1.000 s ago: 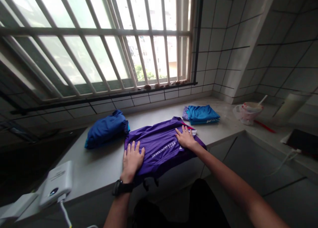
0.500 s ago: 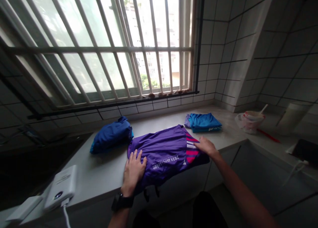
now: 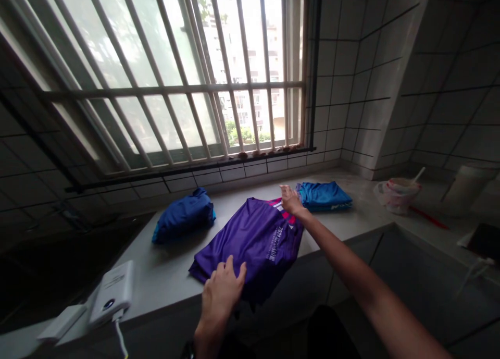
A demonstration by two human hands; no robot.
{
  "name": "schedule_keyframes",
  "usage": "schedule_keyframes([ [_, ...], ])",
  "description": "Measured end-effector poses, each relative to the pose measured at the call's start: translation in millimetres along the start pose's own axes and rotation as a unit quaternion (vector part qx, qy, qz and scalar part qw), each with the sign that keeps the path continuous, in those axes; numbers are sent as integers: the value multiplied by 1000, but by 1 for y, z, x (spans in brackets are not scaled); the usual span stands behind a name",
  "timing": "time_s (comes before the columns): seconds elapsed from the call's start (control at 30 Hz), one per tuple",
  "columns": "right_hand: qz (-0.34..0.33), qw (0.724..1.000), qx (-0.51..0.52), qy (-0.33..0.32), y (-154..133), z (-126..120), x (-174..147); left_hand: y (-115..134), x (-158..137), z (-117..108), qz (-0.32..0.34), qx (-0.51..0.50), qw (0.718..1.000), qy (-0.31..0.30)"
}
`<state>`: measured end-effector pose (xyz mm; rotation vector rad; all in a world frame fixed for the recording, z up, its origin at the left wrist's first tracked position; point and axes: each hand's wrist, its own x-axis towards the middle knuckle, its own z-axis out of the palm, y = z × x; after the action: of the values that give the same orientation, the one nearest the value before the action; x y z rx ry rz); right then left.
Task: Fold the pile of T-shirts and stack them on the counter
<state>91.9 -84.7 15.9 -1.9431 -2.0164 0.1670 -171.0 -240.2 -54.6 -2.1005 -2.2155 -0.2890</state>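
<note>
Now that the purple shirt [image 3: 253, 239] is turned long on the surface [image 3: 164, 275], my left hand [image 3: 222, 294] presses its near end flat and my right hand [image 3: 291, 201] pinches its far end.

Bare bench [image 3: 167, 273] lies open left of the purple shirt [image 3: 250, 236], between the blue bundle [image 3: 183, 221] at the far side and the white device [image 3: 113, 294] near. Right, the folded blue shirt [image 3: 324, 195] blocks; beyond it a bagged cup [image 3: 396, 192]
</note>
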Motion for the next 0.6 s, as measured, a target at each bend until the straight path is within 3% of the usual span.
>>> schedule_keyframes([
  [0.13, -40, 998, -2, -39, -23, 17, -48, -8, 9, -7, 45, 9, 998, 52],
  [0.23, 9, 998, -18, -56, -27, 37, -103, -21, 21, 12, 15, 19, 998, 56],
  [0.37, -25, 999, -9, -47, -20, 63, -158, -30, 26, 36, -11, 22, 999, 35],
  [0.47, -52, 998, -9, -25, -11, 77, -172, -26, 23, 35, -18, 36, 998, 39],
  [0.6, -76, 997, -3, -16, 2, 82, -164, -15, 11, 21, -25, 62, 997, 25],
])
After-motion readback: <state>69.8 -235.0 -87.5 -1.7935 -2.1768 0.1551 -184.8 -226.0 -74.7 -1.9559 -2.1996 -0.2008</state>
